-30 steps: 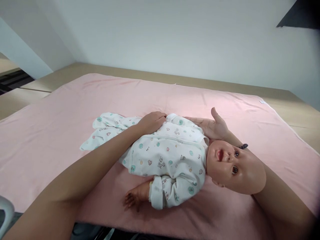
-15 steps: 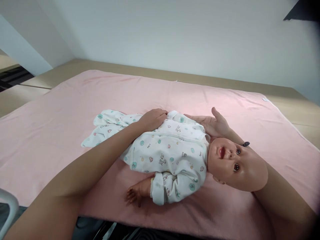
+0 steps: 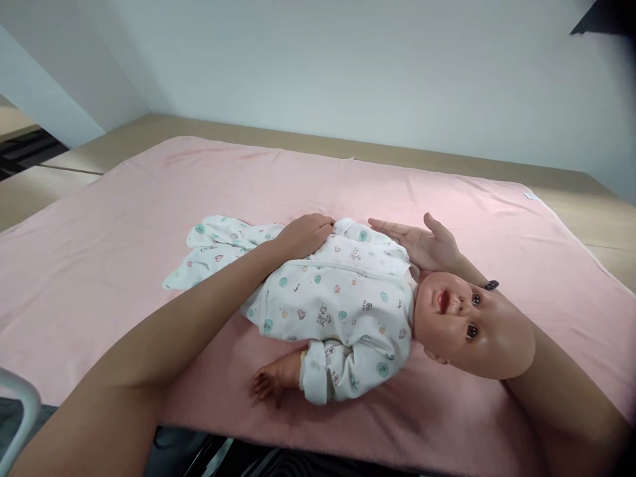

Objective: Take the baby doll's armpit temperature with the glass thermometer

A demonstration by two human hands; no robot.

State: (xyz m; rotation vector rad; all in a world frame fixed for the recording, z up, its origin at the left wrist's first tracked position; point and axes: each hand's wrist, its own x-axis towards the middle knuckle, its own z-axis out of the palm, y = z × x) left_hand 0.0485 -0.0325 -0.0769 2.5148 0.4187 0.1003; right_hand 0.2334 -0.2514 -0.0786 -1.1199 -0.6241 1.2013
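Note:
A bald baby doll (image 3: 338,305) in a white patterned sleepsuit lies on its back on a pink blanket (image 3: 238,172), its head to the right. My left hand (image 3: 308,235) is closed over the doll's far side at the end of its far sleeve; the doll's far hand is hidden beneath it. Beside the far shoulder, my right hand (image 3: 430,246) is open, palm up, thumb raised and fingers reaching behind the sleeve. The doll's head rests across my right forearm. Its near arm lies bent, with the bare hand (image 3: 268,384) showing from a folded cuff.
The blanket covers most of a wooden table (image 3: 69,162) standing against a pale wall (image 3: 348,73). A white curved rail (image 3: 30,397) shows at the lower left. Dark items lie below the table's near edge. A dark shape (image 3: 606,20) hangs at the upper right.
The view has shifted very slightly. Both hands and the doll keep nearly the same positions.

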